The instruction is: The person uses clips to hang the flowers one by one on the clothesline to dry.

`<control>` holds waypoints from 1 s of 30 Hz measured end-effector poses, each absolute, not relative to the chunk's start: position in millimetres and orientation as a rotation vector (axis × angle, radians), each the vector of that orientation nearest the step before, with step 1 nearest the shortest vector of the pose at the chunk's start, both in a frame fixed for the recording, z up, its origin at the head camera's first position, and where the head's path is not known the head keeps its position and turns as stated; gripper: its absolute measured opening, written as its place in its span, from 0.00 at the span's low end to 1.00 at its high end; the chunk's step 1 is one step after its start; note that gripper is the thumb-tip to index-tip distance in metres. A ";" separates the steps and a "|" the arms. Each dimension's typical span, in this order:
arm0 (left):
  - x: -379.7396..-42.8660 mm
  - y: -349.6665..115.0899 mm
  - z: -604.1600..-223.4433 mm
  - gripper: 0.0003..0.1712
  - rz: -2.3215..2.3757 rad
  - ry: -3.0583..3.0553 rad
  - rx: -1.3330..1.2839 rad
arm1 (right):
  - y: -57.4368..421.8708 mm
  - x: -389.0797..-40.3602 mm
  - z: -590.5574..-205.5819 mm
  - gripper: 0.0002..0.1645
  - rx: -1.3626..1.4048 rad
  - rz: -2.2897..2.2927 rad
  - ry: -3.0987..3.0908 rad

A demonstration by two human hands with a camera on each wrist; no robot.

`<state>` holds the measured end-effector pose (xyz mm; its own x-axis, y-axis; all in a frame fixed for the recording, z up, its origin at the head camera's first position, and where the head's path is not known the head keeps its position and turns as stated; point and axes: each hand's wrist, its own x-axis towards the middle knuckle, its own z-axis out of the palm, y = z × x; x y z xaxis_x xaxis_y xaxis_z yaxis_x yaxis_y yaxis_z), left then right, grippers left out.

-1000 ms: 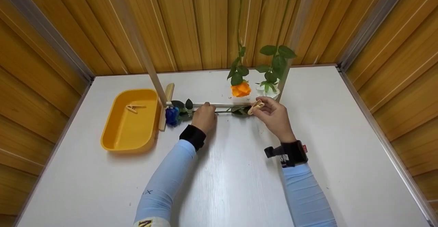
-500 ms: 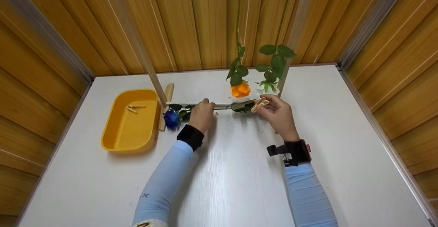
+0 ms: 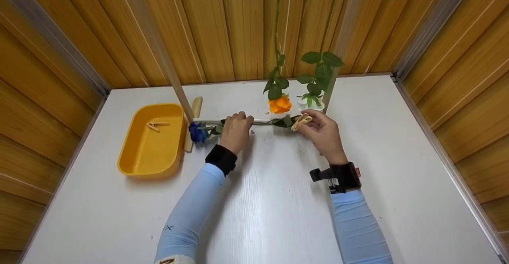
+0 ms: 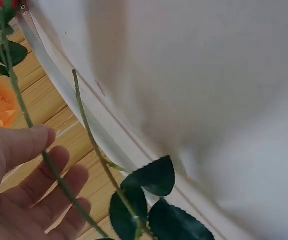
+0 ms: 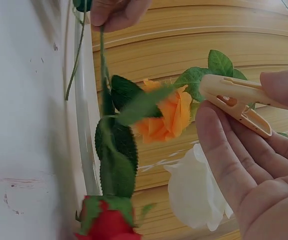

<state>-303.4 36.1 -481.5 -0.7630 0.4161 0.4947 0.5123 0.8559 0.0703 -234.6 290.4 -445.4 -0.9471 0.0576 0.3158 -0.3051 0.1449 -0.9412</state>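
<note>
Right wrist view: the red rose [image 5: 108,222], stem [image 5: 102,50] pinched in the left hand [image 5: 121,14], runs bloom-end toward the right hand [image 5: 264,175], which holds a clothespin [image 5: 223,85] between thumb and fingers.

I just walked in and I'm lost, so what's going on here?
A person's left hand holds a red flower by its stem, while the right hand pinches a clothespin, not yet clipped to that flower. The orange flower and white flower hang head-down. A blue flower is beside the yellow tray, where a second clothespin lies.
</note>
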 end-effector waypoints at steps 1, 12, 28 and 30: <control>-303.7 35.7 -480.7 0.05 -0.288 -2.554 -0.697 | 290.4 -234.6 -445.4 0.24 0.242 1.872 -2.150; -304.1 31.9 -483.0 0.11 -0.416 -2.563 -0.893 | 290.6 -234.1 -444.6 0.23 0.217 1.845 -2.174; -303.4 21.8 -494.0 0.13 -0.274 -2.505 -0.814 | 289.7 -234.0 -444.5 0.24 0.234 1.863 -2.196; -302.4 19.9 -490.7 0.13 -0.287 -2.496 -0.831 | 289.5 -233.8 -444.1 0.24 0.235 1.869 -2.193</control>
